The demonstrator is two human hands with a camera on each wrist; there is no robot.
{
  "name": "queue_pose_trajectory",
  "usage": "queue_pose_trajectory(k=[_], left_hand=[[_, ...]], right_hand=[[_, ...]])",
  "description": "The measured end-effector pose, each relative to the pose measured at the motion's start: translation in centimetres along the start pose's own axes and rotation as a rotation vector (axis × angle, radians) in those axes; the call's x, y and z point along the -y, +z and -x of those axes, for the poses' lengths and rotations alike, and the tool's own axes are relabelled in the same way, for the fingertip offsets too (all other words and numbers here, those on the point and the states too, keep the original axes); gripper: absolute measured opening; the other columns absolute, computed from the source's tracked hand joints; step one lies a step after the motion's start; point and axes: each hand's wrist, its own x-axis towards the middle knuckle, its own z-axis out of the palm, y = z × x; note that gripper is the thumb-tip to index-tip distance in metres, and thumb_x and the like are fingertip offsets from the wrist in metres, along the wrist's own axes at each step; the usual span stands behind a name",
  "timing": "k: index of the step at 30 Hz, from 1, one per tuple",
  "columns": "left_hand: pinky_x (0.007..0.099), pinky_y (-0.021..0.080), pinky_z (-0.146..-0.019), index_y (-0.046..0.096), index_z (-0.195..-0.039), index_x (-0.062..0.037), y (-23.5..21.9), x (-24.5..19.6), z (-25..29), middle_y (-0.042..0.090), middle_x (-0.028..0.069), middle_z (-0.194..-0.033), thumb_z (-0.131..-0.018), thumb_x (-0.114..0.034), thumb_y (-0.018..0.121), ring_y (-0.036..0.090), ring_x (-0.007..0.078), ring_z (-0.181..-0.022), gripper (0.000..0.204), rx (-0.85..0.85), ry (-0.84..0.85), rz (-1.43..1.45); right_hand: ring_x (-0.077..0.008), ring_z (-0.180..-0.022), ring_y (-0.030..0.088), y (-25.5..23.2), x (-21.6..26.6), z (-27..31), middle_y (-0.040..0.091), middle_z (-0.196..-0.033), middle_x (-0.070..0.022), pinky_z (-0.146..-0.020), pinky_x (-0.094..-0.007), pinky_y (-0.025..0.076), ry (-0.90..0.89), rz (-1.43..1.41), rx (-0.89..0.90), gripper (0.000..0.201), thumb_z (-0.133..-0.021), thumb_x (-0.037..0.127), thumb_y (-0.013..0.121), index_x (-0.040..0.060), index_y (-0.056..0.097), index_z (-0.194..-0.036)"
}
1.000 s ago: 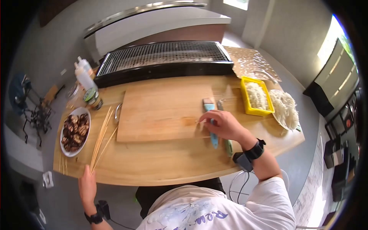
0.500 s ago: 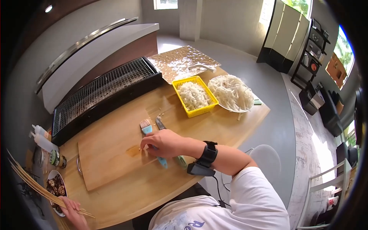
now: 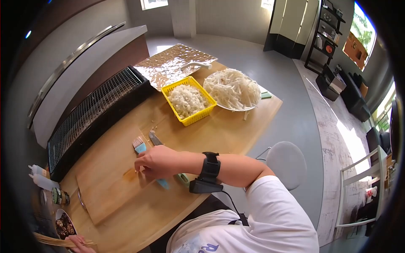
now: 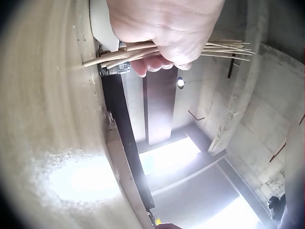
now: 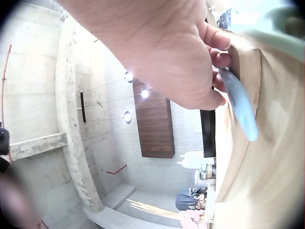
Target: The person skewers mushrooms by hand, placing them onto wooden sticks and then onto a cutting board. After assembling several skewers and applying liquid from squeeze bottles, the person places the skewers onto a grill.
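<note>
My left hand (image 3: 77, 245) grips a bundle of thin bamboo skewers (image 3: 52, 239) at the table's front left. In the left wrist view, the skewers (image 4: 228, 47) stick out on both sides of that hand (image 4: 167, 28). A white bowl of dark brown chunks (image 3: 64, 225) stands close by. On the right, my bent right hand (image 3: 158, 162) hovers over a blue basting brush (image 3: 139, 146), fingertips at a stained patch of the wooden cutting board (image 3: 105, 181). The brush's handle (image 5: 244, 109) runs beneath the fingers. Whether the fingertips pinch a small bit I cannot tell.
A green-handled utensil (image 3: 183, 179) lies beside the brush. Farther back are a yellow basket (image 3: 198, 118) of white pieces and a plate heaped with white shreds (image 3: 234, 90). A long black grill (image 3: 97, 114) borders the far side. Squeeze bottles (image 3: 44, 181) and a jar (image 3: 60, 196) stand left.
The head view has swung to the right. My left hand has swung the skewers round toward the bowl's side. The right hand stays by the brush and the stained patch.
</note>
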Motion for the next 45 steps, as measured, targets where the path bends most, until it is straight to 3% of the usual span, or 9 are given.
queue_pose_trajectory(k=[3, 5, 7, 11, 18, 25, 36, 40, 45], left_hand=[[0.02, 0.026, -0.051, 0.044, -0.092, -0.0034, -0.9, 0.1, -0.2, 0.03, -0.0016, -0.064, -0.094, -0.015, 0.042, 0.028, 0.0056, -0.053, 0.012, 0.17, 0.037, -0.004], [0.02, 0.026, -0.05, 0.042, -0.085, -0.0067, 0.4, -1.8, 0.8, 0.03, -0.0021, -0.063, -0.093, -0.014, 0.043, 0.028, 0.0052, -0.052, 0.011, 0.149, -0.052, -0.018], [0.0191, 0.026, -0.049, 0.045, -0.103, -0.0073, 0.3, -1.2, 1.8, 0.03, -0.0018, -0.065, -0.092, -0.012, 0.046, 0.027, 0.0041, -0.052, 0.012, 0.196, -0.071, 0.035], [0.0203, 0.028, -0.049, 0.043, -0.092, -0.0091, 2.7, -3.4, 3.0, 0.03, -0.0035, -0.063, -0.094, -0.019, 0.043, 0.028, 0.0053, -0.051, 0.011, 0.109, -0.221, 0.094], [0.025, 0.035, -0.054, 0.034, -0.081, -0.0089, 4.7, -6.3, 1.4, 0.029, -0.0018, -0.06, -0.095, -0.021, 0.04, 0.031, 0.0082, -0.05, 0.02, 0.134, -0.113, 0.219], [0.0267, 0.041, -0.061, 0.041, -0.085, -0.0061, 3.9, -5.5, 1.0, 0.037, -0.001, -0.062, -0.093, -0.019, 0.046, 0.038, 0.0082, -0.053, 0.016, 0.126, -0.132, 0.134], [0.0216, 0.037, -0.045, 0.04, -0.081, -0.0059, 4.1, -7.6, -0.8, 0.031, -0.0028, -0.056, -0.093, -0.028, 0.043, 0.03, 0.0063, -0.046, 0.025, 0.208, -0.147, 0.232], [0.0241, 0.041, -0.049, 0.041, -0.08, -0.0054, 4.8, -8.6, -1.4, 0.034, -0.002, -0.057, -0.093, -0.024, 0.044, 0.035, 0.0067, -0.048, 0.024, 0.143, -0.107, 0.152], [0.0277, 0.043, -0.06, 0.039, -0.08, -0.0055, 4.4, -7.1, -0.7, 0.037, -0.0005, -0.061, -0.094, -0.02, 0.041, 0.039, 0.0088, -0.055, 0.021, 0.25, -0.166, 0.054]], right_hand=[[-0.026, -0.073, 0.06, 0.1, -0.4, 0.3, 0.06, -0.082, -0.0069, -0.063, -0.0365, 0.047, 0.006, 0.02, -0.009, 0.015, -0.076, 0.017, 0.053, 0.0126, 0.06, -0.089], [-0.0256, -0.075, 0.06, 0.5, -0.3, -0.1, 0.06, -0.081, -0.0066, -0.065, -0.0359, 0.047, 0.026, 0.016, 0.026, 0.016, -0.076, 0.018, 0.053, 0.0131, 0.061, -0.089], [-0.0245, -0.075, 0.06, 0.0, -0.1, -0.2, 0.061, -0.079, -0.0063, -0.065, -0.0354, 0.047, 0.04, 0.024, 0.055, 0.018, -0.076, 0.018, 0.053, 0.0133, 0.062, -0.091], [-0.0262, -0.071, 0.06, 0.1, -0.7, -0.1, 0.062, -0.074, -0.0081, -0.063, -0.0365, 0.047, -0.028, -0.038, -0.009, 0.017, -0.075, 0.016, 0.053, 0.0128, 0.062, -0.089], [-0.0251, -0.067, 0.059, -1.0, 0.7, -0.4, 0.06, -0.072, -0.0081, -0.061, -0.0339, 0.047, -0.008, -0.045, 0.031, 0.018, -0.074, 0.01, 0.056, 0.0111, 0.061, -0.091], [-0.0233, -0.06, 0.056, -1.5, 2.4, -0.7, 0.057, -0.073, -0.0086, -0.057, -0.0306, 0.045, 0.041, -0.038, 0.041, 0.019, -0.073, 0.004, 0.055, 0.0087, 0.061, -0.09], [-0.0195, -0.057, 0.053, -1.4, 3.2, -0.8, 0.054, -0.072, -0.007, -0.056, -0.0279, 0.044, 0.092, -0.056, 0.027, 0.018, -0.073, 0.002, 0.056, 0.0064, 0.061, -0.089], [-0.0172, -0.056, 0.052, -1.2, 3.2, -0.9, 0.053, -0.071, -0.0062, -0.054, -0.0269, 0.043, 0.062, -0.034, 0.017, 0.018, -0.072, 0.0, 0.056, 0.0064, 0.061, -0.089], [-0.016, -0.055, 0.05, -1.2, 3.2, -1.0, 0.052, -0.07, -0.0057, -0.053, -0.0252, 0.041, 0.078, -0.039, 0.019, 0.019, -0.072, -0.001, 0.056, 0.0065, 0.061, -0.088]])
